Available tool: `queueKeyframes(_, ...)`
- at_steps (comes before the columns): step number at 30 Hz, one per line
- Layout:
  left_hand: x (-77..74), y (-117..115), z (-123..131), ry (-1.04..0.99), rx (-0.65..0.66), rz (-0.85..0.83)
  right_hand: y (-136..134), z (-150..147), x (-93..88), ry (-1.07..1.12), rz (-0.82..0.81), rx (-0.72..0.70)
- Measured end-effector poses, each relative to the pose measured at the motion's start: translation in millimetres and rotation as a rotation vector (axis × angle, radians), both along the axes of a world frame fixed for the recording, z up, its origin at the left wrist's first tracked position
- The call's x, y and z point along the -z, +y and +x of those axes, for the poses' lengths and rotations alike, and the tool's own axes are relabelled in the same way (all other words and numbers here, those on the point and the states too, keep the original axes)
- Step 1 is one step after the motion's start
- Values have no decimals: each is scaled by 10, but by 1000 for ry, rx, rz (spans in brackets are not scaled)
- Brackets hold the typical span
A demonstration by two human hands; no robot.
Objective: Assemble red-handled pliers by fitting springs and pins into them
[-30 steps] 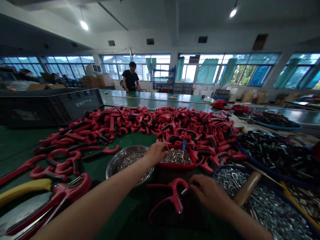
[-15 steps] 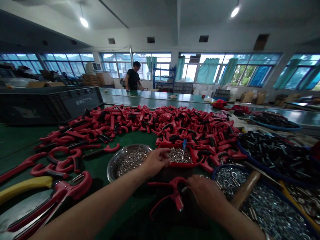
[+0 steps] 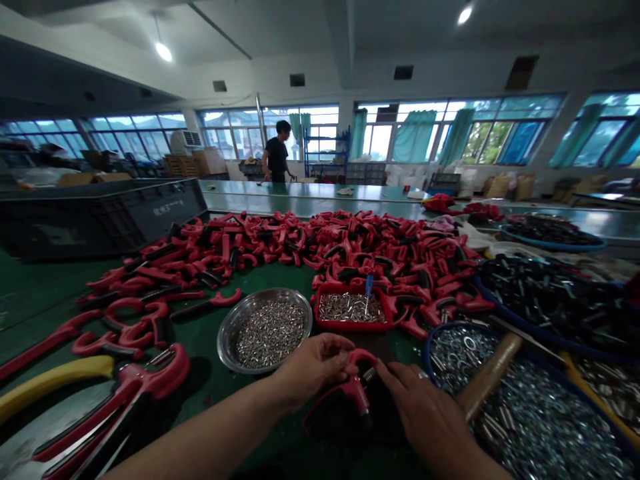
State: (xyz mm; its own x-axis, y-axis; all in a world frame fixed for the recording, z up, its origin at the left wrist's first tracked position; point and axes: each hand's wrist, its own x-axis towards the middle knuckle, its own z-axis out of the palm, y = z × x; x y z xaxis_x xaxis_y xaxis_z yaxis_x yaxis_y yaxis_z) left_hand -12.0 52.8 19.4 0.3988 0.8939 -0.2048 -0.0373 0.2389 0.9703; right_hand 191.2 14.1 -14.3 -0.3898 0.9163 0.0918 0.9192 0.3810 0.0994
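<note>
In the middle, on a dark block, lies a red hooked tool handle [image 3: 358, 390] with black parts and a small coil spring [image 3: 369, 375]. My left hand [image 3: 317, 365] is at its upper left side, thumb and fingertips pinched together. Whatever those fingertips hold is too small to see. My right hand [image 3: 417, 400] grips the handle's right edge beside the spring, its thumb side partly hidden. Just beyond my hands stand a steel bowl of small metal pins [image 3: 270, 333] and a red tray [image 3: 353, 325] with metal pins and a blue-handled tool [image 3: 369, 285].
A heap of red handles [image 3: 320, 240] spreads across the table behind the trays. At right, a blue basket of metal washers [image 3: 540, 407] has a wooden-handled hammer [image 3: 493, 377] across it. A red tool [image 3: 150, 383] lies left. Far back, a person [image 3: 277, 153] stands beyond a grey crate [image 3: 100, 217].
My left hand has come back from the red tray to the red tool handle, its fingers now pinched there. My right hand stays by the handle. The person in the background has turned.
</note>
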Motion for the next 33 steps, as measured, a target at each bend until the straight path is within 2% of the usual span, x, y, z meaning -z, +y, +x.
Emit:
queueKeyframes(3,-11,33,9,205,45,222,-9,5,1,21,-21,30)
queueKeyframes(6,13,114,25,373,25,375,-14,5,25,47,-23,42)
queueKeyframes(14,177,273,111,478,46,379,3,21,60,69,2,30)
queueKeyframes(26,165,203,114,629,9,488,-7,24,53,35,19,15)
queueKeyframes(33,150,107,161,679,-92,527,10,14,51,44,10,24)
